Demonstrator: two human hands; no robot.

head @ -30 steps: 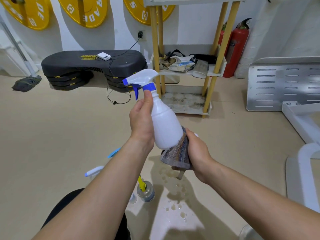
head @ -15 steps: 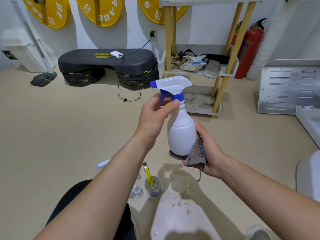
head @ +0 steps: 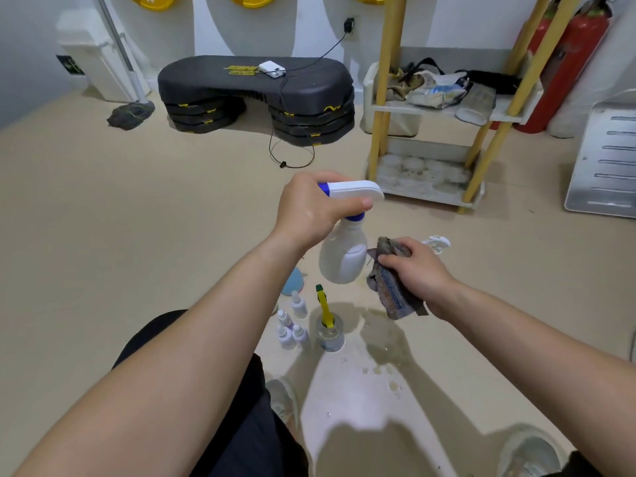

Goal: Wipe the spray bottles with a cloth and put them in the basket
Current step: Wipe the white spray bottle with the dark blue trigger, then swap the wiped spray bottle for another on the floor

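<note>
My left hand grips the white and blue trigger head of a white spray bottle, which hangs upright above the floor. Just to its right, my right hand holds a grey-brown cloth; the cloth's edge is close to the bottle's side, and I cannot tell if it touches. On the floor below stand several small white dropper bottles and a clear jar-like bottle with a yellow and green top. Another white sprayer head peeks out behind my right hand. No basket is in view.
Water drops lie on the beige floor. A black step platform with a cable stands at the back, a yellow-legged shelf rack to its right, red fire extinguishers and a metal plate at far right. My shoes show at the bottom.
My left hand shifted from the bottle's neck to its trigger head and lowered the bottle. My right hand with the cloth came off the bottle's base and now sits beside it.
</note>
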